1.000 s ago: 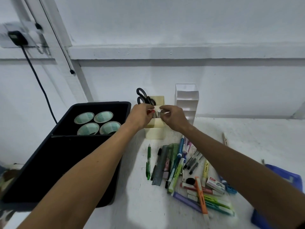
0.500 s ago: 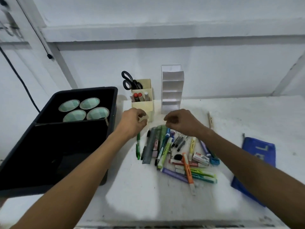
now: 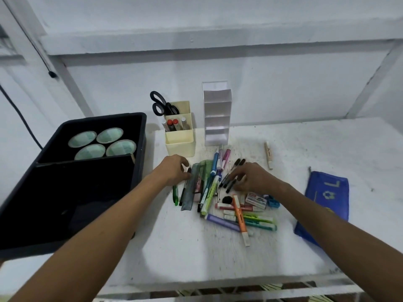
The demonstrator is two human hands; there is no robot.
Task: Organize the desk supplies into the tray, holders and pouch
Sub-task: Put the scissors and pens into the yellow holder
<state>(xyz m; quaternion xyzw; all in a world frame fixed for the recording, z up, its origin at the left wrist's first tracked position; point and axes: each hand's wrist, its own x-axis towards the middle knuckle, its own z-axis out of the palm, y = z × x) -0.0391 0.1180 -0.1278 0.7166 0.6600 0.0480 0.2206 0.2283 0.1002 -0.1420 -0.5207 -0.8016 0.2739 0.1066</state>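
At centre of white desk (image 3: 196, 253), loose pile of pens and markers (image 3: 220, 192). L hand (image 3: 172, 171) at pile's 9 o'clock edge — fingers curled on a black pen (image 3: 185, 186); firm hold cannot be confirmed. R hand (image 3: 253, 177) at 3 o'clock, fingers spread, palm down over black markers (image 3: 231, 177). Cream holder (image 3: 180, 140) at 12 o'clock, black tray (image 3: 65, 182) at 9, blue pouch (image 3: 325, 199) at 3.

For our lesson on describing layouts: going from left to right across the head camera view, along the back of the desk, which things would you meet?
Black tray → black scissors → cream pen holder → white tiered holder → lone cream pen → blue pouch, lying nearer than the rest.
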